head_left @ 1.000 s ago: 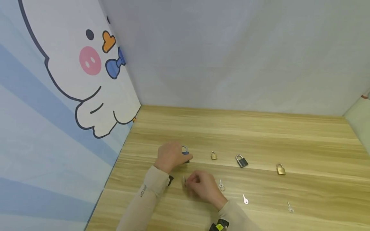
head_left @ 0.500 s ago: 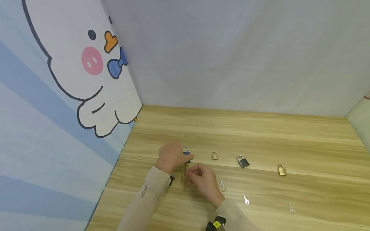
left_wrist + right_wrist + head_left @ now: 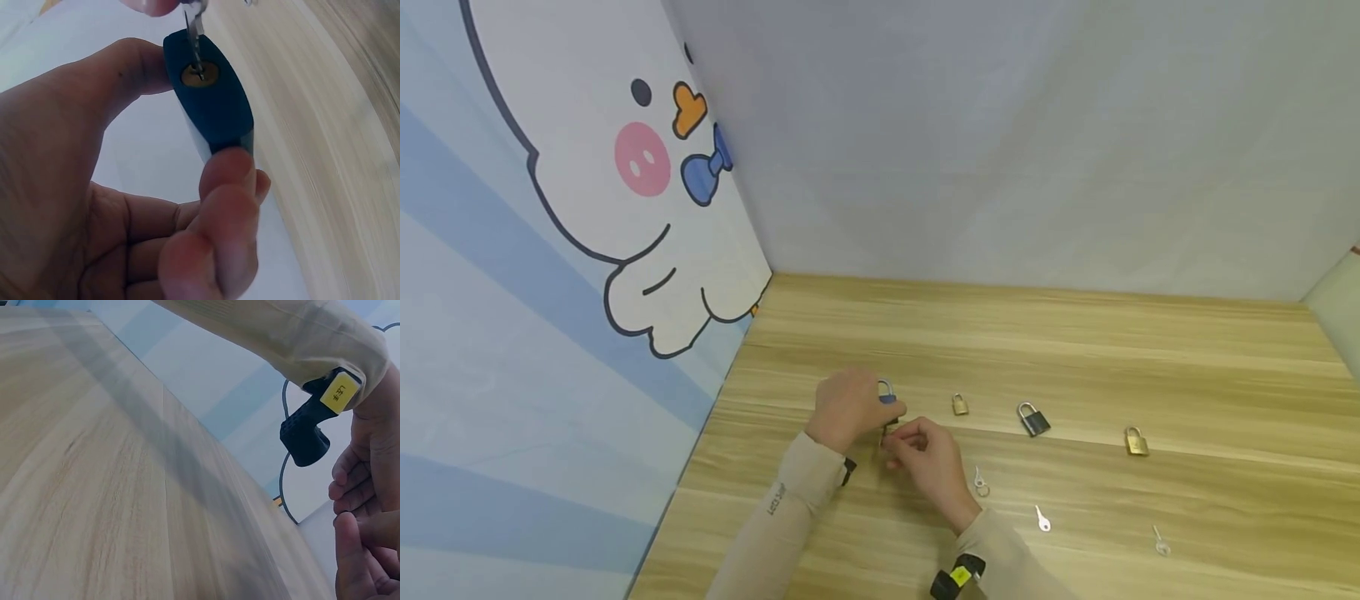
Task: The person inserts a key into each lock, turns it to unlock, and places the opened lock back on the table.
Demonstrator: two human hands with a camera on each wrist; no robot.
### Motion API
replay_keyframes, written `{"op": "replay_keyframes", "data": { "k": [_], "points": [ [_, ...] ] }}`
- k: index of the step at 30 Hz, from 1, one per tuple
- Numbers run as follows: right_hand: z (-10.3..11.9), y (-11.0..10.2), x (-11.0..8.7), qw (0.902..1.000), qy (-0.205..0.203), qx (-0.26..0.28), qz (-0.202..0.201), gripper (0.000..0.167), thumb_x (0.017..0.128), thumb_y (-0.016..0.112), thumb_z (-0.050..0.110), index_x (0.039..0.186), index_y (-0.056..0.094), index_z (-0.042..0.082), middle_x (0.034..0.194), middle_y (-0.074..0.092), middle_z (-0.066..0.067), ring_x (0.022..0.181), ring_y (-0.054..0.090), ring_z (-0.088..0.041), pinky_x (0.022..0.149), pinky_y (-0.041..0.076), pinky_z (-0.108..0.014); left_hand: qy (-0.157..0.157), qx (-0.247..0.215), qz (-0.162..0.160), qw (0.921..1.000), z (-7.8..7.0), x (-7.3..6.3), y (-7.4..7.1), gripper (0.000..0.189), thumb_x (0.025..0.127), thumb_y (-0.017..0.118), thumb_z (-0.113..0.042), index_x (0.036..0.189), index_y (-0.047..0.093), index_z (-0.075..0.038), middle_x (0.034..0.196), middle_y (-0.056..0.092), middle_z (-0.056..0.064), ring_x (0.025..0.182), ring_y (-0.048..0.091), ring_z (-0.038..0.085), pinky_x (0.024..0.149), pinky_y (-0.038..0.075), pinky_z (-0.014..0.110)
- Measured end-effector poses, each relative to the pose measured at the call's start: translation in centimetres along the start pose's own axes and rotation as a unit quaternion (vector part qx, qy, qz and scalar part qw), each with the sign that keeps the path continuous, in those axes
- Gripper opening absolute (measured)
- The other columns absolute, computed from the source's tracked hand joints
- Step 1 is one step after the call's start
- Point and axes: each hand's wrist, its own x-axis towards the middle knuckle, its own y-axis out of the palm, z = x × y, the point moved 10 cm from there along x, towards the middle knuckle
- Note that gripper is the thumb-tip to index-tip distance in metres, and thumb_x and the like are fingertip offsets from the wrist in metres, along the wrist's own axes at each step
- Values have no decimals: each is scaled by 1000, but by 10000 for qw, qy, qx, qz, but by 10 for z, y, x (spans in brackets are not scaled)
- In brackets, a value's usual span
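Observation:
In the head view my left hand (image 3: pixel 850 410) grips a blue padlock (image 3: pixel 887 398), its silver shackle pointing away from me. The left wrist view shows thumb and fingers on opposite ends of the lock body, whose underside carries a round brass keyhole (image 3: pixel 200 74). A silver key (image 3: pixel 193 31) stands with its tip right at the slot. My right hand (image 3: pixel 931 465) pinches this key between thumb and index finger, close below the lock. Most of the key's head is hidden by those fingertips (image 3: pixel 153 5).
To the right on the wooden table (image 3: pixel 1075 342) lie a small brass padlock (image 3: pixel 960 405), a black padlock (image 3: pixel 1033 420) and a larger brass padlock (image 3: pixel 1136 442). Nearer me are a key with a ring (image 3: pixel 981 482), a single key (image 3: pixel 1042 519) and another key (image 3: pixel 1161 542).
My right hand has moved up and away from me with the key, from below the blue padlock to its keyhole. The left hand keeps holding the padlock in about the same place.

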Motion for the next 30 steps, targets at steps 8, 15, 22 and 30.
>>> {"op": "replay_keyframes", "data": {
  "k": [8,15,22,30],
  "points": [
    [-1,-1,2,9996,68,-12,-271,13,92,72,9,97,65,-1,85,71,-15,69,71,-26,60,50,-21,17,-208,-24,9998,0,-3,2,39,77,71,-44,62,52,-13,57,46,-2,48,41,12,41,34,26],
    [-8,-1,4,9987,189,295,-369,18,94,71,13,101,67,-3,88,71,-22,73,71,-36,64,53,-27,0,-107,-142,9998,3,-3,-2,41,79,71,-48,66,55,-12,61,50,0,50,45,14,43,37,27],
    [-9,12,5,9984,286,431,239,26,99,62,13,100,68,-13,88,69,-25,70,71,-33,66,59,-36,-103,57,-66,9999,5,-2,-3,43,81,69,-51,68,57,-12,62,53,2,50,47,15,43,39,29],
    [-13,19,6,9952,383,878,204,26,100,59,10,98,64,-16,87,68,-26,70,70,-28,65,59,-37,42,-11,-354,9994,2,-6,-4,39,79,71,-45,66,56,-11,62,53,1,49,48,14,41,41,29]
  ]
}}
